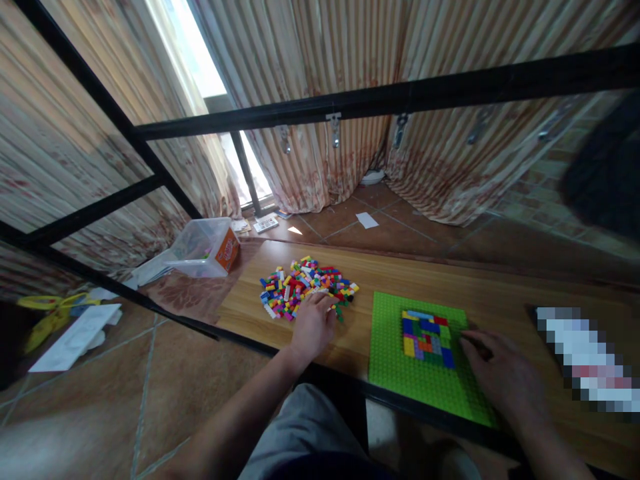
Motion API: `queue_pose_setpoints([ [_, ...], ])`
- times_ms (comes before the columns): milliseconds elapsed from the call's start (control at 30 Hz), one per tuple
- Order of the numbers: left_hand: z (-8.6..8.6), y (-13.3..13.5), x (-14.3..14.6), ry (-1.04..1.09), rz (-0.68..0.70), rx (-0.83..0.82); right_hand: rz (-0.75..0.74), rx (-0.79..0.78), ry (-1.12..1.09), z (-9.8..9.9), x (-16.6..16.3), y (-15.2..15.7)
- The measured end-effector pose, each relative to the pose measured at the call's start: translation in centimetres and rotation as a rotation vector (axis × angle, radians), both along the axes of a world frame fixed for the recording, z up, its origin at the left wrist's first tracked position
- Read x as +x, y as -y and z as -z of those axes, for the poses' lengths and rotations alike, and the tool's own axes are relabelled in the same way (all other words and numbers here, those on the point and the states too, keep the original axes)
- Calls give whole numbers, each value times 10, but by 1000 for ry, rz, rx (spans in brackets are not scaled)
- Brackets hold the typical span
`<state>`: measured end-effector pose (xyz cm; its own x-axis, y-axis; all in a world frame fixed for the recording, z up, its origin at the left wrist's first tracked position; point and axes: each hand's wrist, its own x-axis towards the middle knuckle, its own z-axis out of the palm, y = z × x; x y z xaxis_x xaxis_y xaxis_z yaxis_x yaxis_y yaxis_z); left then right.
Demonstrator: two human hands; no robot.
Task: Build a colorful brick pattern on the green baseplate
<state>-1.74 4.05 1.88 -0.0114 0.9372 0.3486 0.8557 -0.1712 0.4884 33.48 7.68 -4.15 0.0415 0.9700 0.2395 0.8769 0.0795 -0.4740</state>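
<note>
My left hand reaches into the near side of a loose pile of small coloured building bricks. Its fingers curl down among the bricks, and whatever they grip is hidden. A green studded baseplate lies to the right of the pile. On it sits a tight patch of joined bricks in blue, yellow, red, green, purple and grey. At the plate's right edge rests my right hand, thumb and forefinger tips drawn close together. Anything between those tips is too small to make out.
A wooden table carries the bricks, with a blurred-out device at its right. Black metal bars cross in front. A clear plastic box stands on the floor at the left. Long curtains hang behind.
</note>
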Motion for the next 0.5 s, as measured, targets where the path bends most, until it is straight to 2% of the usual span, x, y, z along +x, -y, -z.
queue_pose_setpoints([
  [167,-1,-16,3,-80,0,-42,4,13,1,-1,0,-1],
  [367,-3,-23,-16,-103,-86,-32,1,33,19,0,2,-3],
  [500,-6,-26,-16,-168,-27,-53,23,16,54,0,1,-6],
])
